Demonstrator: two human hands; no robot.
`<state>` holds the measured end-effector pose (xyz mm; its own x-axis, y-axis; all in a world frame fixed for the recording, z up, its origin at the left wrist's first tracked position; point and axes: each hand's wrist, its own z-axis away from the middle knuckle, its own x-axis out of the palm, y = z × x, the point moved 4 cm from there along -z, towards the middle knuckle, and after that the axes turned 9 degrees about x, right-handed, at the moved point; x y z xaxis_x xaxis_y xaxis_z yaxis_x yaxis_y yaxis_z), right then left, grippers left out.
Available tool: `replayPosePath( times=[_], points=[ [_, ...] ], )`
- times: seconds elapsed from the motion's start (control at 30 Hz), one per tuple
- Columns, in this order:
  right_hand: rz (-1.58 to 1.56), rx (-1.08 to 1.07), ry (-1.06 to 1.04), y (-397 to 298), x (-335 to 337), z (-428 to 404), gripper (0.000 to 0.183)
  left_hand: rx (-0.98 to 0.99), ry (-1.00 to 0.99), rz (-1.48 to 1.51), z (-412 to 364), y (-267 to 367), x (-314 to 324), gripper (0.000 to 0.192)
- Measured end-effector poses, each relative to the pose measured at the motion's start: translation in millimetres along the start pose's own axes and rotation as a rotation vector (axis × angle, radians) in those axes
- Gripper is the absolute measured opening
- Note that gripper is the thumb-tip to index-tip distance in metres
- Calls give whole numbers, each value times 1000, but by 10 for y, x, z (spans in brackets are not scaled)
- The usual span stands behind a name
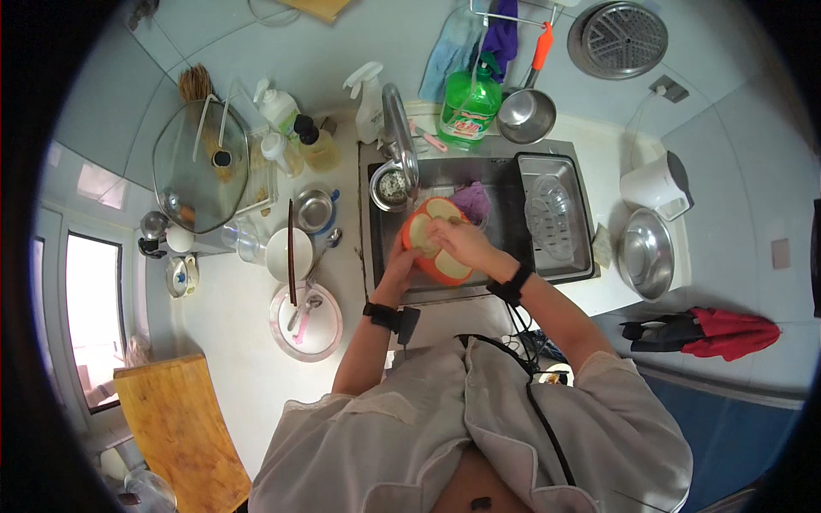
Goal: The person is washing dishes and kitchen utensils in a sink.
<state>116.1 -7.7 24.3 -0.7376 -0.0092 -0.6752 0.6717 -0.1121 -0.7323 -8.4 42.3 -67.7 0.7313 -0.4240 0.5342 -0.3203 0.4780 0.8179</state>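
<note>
An orange dish [451, 269] with several cream-coloured compartments is tilted over the stainless steel sink [507, 256]. My left hand [399, 264] grips its left edge. Bent over the inside of the dish, my right hand [463, 242] has its fingers against a compartment; a pale yellowish patch shows beneath them, and I cannot tell whether it is a cloth or the dish itself. Just behind the dish lies a purple cloth [471, 202] in the sink. The metal faucet [399, 122] arches over the sink's left part, beside a round strainer cup [390, 186].
A metal draining tray [555, 263] holding a clear plastic rack [552, 218] spans the sink's right side. Behind stand a green detergent bottle [471, 106] and a white spray bottle [369, 106]. At left are a white bowl [277, 263] with chopsticks [291, 237] across it and a plate [327, 343].
</note>
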Motion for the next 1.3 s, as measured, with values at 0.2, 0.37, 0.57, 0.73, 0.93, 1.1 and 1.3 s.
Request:
replayPosePath(
  times=[0.2,0.37,0.57,0.73,0.93,1.1,1.3],
  points=[
    [126,86,533,287,-677,660,11,-166,261,117,-112,202,82,37],
    [-226,302,650,673,-771,1038,10,-201,187,453,-262,-141,-322,38],
    [-264,391,706,821,-922,1436,11,-806,623,1184,-20,-453,38,31],
    [-333,386,814,947,-1086,1669,13,-934,515,1252,65,-677,139,32],
    [-457,373,1086,1345,-1525,2084,14,-305,-103,321,-102,-207,1604,41],
    [-551,461,1222,1787,-1669,2435,17,81,-214,-284,-502,-529,2362,61],
    [-716,570,1209,2425,-1579,2765,21,487,-114,-828,-753,-1289,2656,76]
  ],
)
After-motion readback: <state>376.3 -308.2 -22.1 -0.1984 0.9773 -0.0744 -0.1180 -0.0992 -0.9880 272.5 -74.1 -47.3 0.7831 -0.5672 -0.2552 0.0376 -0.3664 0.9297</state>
